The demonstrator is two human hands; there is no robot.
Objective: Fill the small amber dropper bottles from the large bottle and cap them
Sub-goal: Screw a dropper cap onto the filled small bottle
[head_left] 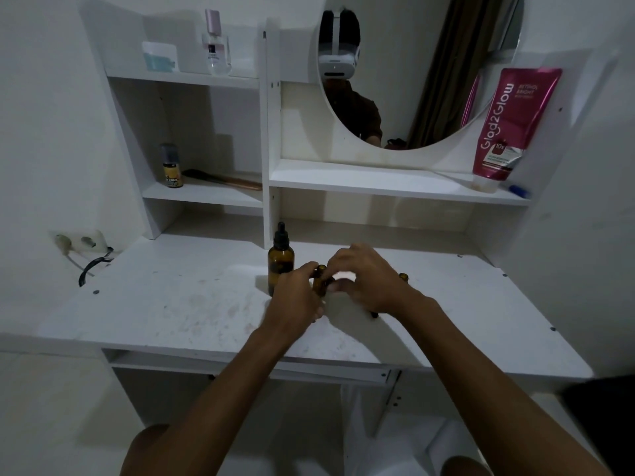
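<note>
The large amber bottle (280, 262) with a black dropper cap stands upright on the white desk (178, 304), just left of my hands. My left hand (295, 297) grips a small amber bottle (320, 281) whose open neck shows between the two hands. My right hand (367, 280) curls over the same bottle from the right, its fingertips at the bottle's top. Another small amber bottle (403, 277) peeks out behind my right wrist. A small dark piece (374, 315) lies under that wrist, mostly hidden.
Shelves rise behind the desk, with a round mirror (412, 80), a pink tube (508, 125), a small yellow bottle (171, 166) and a brush (223, 180). A wall socket with a black cable (89, 266) is at the left edge.
</note>
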